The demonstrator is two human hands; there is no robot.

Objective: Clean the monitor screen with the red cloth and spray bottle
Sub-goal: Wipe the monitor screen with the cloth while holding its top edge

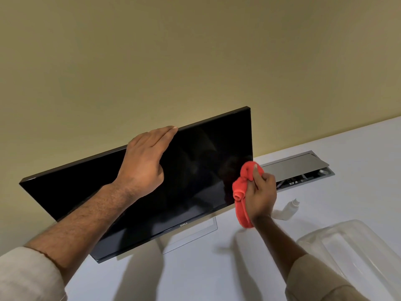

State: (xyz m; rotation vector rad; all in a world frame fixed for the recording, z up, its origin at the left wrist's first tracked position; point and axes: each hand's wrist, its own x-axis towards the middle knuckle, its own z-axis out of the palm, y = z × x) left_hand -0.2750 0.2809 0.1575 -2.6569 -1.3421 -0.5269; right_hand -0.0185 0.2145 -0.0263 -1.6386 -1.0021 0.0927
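Observation:
A black monitor (pixel 195 170) with a dark, switched-off screen stands on the white desk, tilted in my view. My left hand (pixel 145 164) rests over its top edge, fingers together and hooked over the rim, gripping it. My right hand (pixel 261 194) holds a bunched red cloth (pixel 242 192) pressed against the screen's right edge, with part of the cloth hanging below the hand. A small white spray bottle (pixel 287 210) lies on the desk just right of my right hand, partly hidden behind it.
A white desk (pixel 217 279) meets a yellow wall (pixel 195 51). An open grey cable hatch (pixel 297 168) sits behind the monitor's right side. A clear plastic container (pixel 351 250) lies at the lower right. The monitor's stand base (pixel 195 235) is below the screen.

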